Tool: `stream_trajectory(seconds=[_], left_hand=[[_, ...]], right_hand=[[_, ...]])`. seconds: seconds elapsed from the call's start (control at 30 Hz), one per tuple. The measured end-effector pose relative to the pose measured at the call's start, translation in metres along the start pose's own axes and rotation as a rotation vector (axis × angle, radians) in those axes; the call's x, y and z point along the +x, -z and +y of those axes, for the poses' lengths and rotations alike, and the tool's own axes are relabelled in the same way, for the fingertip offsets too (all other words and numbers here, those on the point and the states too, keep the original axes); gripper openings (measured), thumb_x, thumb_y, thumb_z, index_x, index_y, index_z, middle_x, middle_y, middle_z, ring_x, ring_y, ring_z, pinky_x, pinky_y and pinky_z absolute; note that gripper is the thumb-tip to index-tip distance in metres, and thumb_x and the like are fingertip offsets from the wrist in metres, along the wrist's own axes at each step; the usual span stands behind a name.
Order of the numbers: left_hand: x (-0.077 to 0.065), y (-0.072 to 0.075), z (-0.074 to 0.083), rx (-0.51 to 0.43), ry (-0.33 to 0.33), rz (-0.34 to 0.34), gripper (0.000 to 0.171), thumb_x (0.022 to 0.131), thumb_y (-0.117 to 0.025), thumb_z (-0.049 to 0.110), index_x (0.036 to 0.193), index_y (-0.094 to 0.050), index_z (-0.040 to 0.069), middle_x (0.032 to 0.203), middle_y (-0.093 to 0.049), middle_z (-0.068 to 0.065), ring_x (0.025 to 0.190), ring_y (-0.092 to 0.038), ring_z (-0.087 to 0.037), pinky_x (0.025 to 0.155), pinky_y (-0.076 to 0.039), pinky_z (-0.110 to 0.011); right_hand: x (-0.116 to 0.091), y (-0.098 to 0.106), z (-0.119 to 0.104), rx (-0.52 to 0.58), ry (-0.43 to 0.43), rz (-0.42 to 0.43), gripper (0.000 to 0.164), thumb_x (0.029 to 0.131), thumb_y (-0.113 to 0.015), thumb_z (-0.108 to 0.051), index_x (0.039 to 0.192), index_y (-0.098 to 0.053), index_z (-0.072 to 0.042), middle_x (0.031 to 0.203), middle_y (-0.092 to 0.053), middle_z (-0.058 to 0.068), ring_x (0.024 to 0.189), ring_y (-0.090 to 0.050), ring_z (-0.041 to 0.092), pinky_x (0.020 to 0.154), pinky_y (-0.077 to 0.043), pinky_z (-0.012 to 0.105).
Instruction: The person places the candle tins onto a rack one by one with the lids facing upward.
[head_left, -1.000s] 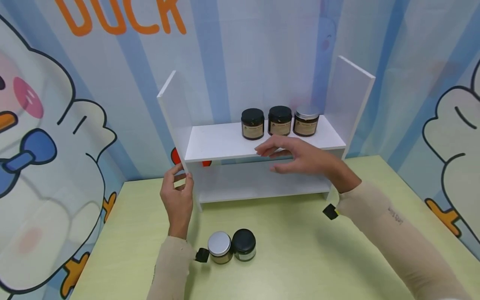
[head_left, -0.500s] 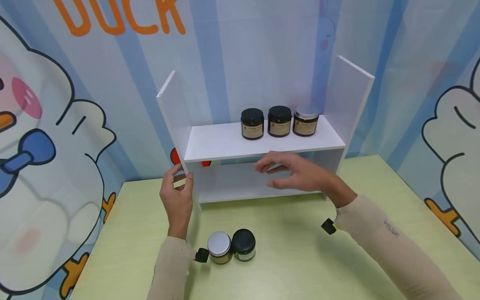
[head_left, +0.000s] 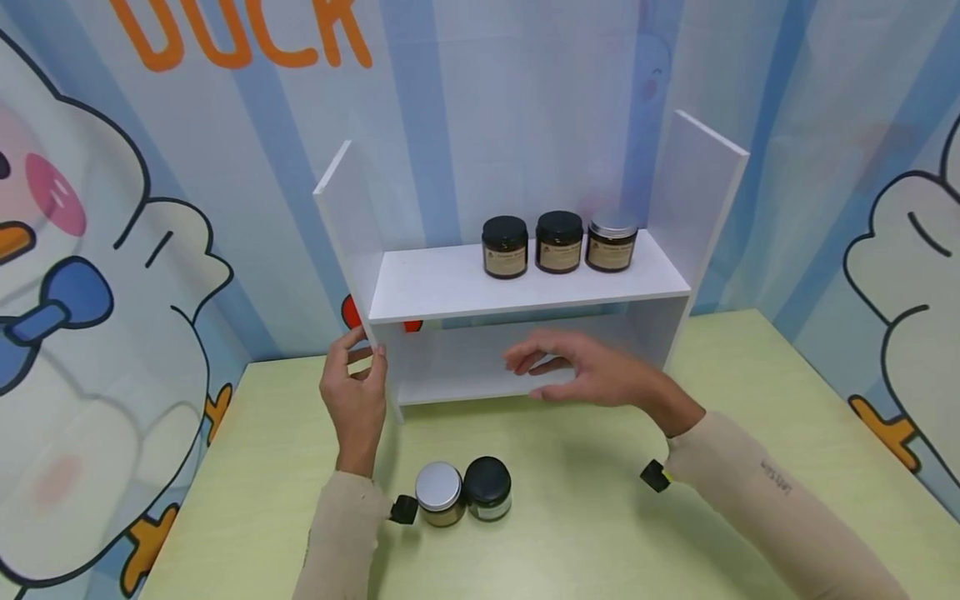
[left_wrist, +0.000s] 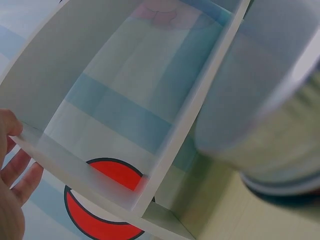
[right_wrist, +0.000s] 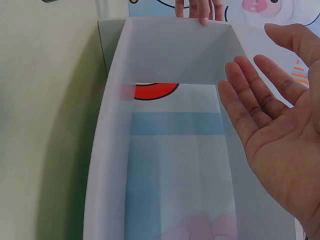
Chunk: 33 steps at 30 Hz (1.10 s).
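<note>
A white two-tier shelf [head_left: 420, 287] stands on the table. My left hand [head_left: 356, 408] pinches the front edge of its left side panel, thumb on one face and fingers on the other, as the left wrist view also shows. In front of the lower tier hovers my right hand [head_left: 581, 367], holding nothing, its fingers relaxed and slightly bent. On the upper tier sit a black-lidded jar [head_left: 505, 248], a second black-lidded jar [head_left: 558, 243] and a silver-lidded jar [head_left: 612, 243], towards the right. Near my left wrist, another silver-lidded jar [head_left: 440, 493] and a black-lidded jar [head_left: 487, 490] stand side by side.
The pale green table [head_left: 585, 533] reaches back to a cartoon-printed curtain [head_left: 480, 108] behind the shelf. A tall right side panel [head_left: 697, 192] rises above the upper tier. Small black wrist devices stick out from both sleeves.
My right hand has moved down and slightly left, from the upper tier's front edge to before the lower tier. The left hand, shelf and jars have stayed put.
</note>
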<state>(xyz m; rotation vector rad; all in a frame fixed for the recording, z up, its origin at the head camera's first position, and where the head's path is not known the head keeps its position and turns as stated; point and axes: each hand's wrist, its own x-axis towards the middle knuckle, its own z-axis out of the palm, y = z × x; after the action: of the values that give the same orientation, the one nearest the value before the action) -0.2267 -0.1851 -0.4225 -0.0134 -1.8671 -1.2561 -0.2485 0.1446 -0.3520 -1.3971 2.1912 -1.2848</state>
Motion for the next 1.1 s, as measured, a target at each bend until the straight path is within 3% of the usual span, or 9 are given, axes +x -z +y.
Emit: stream_trajectory(seconds=[0.17, 0.43, 0.77, 0.97, 1.1], left_hand=[[-0.001, 0.0, -0.001, 0.005, -0.007, 0.003, 0.036, 0.094, -0.072, 0.015, 0.129, -0.067, 0.009, 0.123, -0.067, -0.005, 0.101, -0.068, -0.02, 0.074, -0.053, -0.011], [0.001, 0.0, 0.001, 0.01, 0.007, 0.006, 0.037, 0.094, -0.073, 0.016, 0.13, -0.066, 0.009, 0.124, -0.067, -0.005, 0.102, -0.068, -0.02, 0.074, -0.052, -0.011], [0.002, -0.001, 0.001, 0.026, 0.003, 0.018, 0.036, 0.095, -0.072, 0.015, 0.13, -0.066, 0.008, 0.123, -0.068, -0.006, 0.102, -0.069, -0.02, 0.074, -0.052, -0.01], [0.003, -0.001, 0.001, 0.022, -0.004, 0.015, 0.037, 0.095, -0.072, 0.017, 0.13, -0.066, 0.009, 0.124, -0.067, -0.005, 0.102, -0.068, -0.021, 0.074, -0.052, -0.011], [0.001, -0.002, 0.0, 0.028, 0.002, 0.008, 0.036, 0.095, -0.072, 0.016, 0.13, -0.066, 0.009, 0.123, -0.067, -0.005, 0.101, -0.068, -0.021, 0.075, -0.054, -0.014]], right_hand=[[-0.002, -0.009, 0.003, 0.027, -0.025, -0.015, 0.049, 0.097, -0.069, -0.013, 0.142, -0.055, -0.023, 0.135, -0.06, -0.004, 0.126, -0.057, 0.022, 0.109, -0.047, 0.043], [-0.002, -0.016, 0.011, 0.075, -0.046, -0.028, 0.05, 0.097, -0.07, -0.015, 0.143, -0.054, -0.025, 0.135, -0.059, -0.002, 0.127, -0.057, 0.022, 0.109, -0.046, 0.047], [-0.001, -0.022, 0.018, 0.051, -0.037, -0.054, 0.051, 0.098, -0.068, -0.017, 0.146, -0.052, -0.024, 0.138, -0.058, 0.008, 0.127, -0.057, 0.022, 0.109, -0.047, 0.041], [0.001, -0.03, 0.021, 0.075, -0.016, -0.061, 0.05, 0.097, -0.069, -0.016, 0.144, -0.054, -0.021, 0.136, -0.059, 0.001, 0.126, -0.057, 0.022, 0.109, -0.046, 0.05], [0.001, -0.038, 0.025, 0.086, -0.015, -0.087, 0.049, 0.097, -0.07, -0.018, 0.143, -0.054, -0.019, 0.135, -0.06, 0.0, 0.124, -0.058, 0.022, 0.108, -0.047, 0.049]])
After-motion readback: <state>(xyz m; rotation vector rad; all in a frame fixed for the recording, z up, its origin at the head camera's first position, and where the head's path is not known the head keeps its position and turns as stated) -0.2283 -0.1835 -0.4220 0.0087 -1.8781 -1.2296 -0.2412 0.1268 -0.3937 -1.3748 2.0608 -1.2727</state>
